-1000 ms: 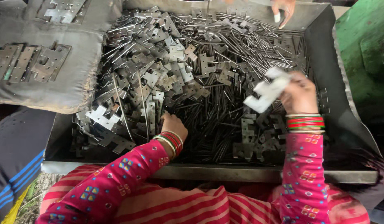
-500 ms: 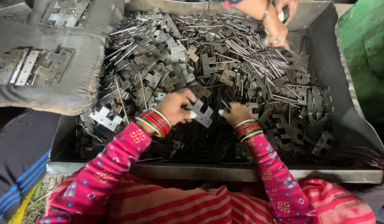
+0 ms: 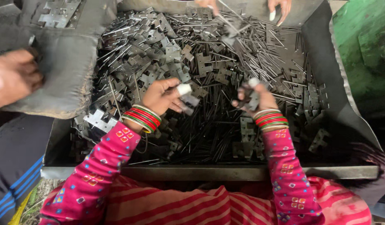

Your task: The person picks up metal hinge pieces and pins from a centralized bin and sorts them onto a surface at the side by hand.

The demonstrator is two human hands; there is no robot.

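- Two other hands at the far edge of the big grey metal tray are cut off by the picture's top edge.
- A blurred hand over the grey padded cloth runs off the left edge.
- The right hand closes round a small dark metal piece; its shape is hidden.
- The left hand covers part of a flat metal plate.

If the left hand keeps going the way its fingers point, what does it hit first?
The left hand points right, toward the right hand. It would probably meet the small metal plate at its fingertips first; depth is unclear.
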